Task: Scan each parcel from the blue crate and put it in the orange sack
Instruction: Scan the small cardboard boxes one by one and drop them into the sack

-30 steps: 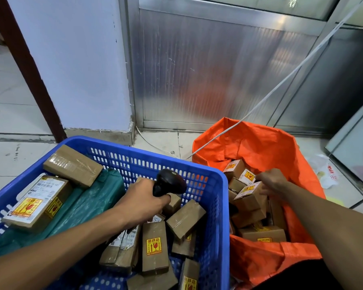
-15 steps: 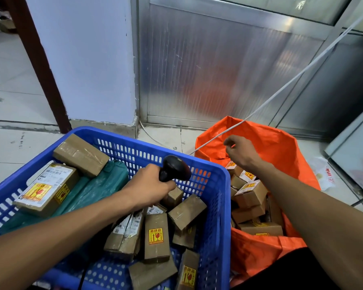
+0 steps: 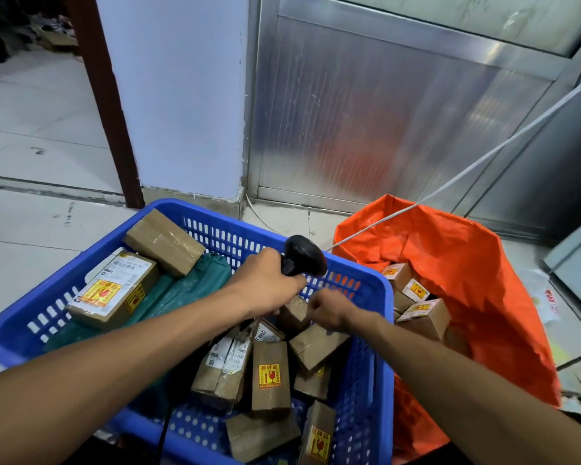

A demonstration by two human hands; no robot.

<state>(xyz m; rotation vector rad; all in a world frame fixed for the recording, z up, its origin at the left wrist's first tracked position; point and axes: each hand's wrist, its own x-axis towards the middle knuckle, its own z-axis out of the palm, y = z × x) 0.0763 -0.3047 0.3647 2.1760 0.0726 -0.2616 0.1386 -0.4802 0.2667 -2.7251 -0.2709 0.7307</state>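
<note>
Pickup stage: right hand (image 3: 329,312) curls onto a small parcel (image 3: 294,313) at the blue crate (image 3: 366,286) rim, three o'clock side; left hand (image 3: 265,285) grips the scanner (image 3: 304,255). Lift label-up before scanning; orange sack (image 3: 467,263) waits at three o'clock.

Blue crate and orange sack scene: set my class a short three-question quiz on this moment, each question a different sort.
1. True or false: the left hand holds the black barcode scanner above the blue crate.
2. Where is the right hand reaching? A) into the orange sack B) onto a small cardboard parcel in the crate C) to the white cord
3. Fill in: the green bag lies inside the ____.

Key: 1 true; 2 B; 3 blue crate.
</note>
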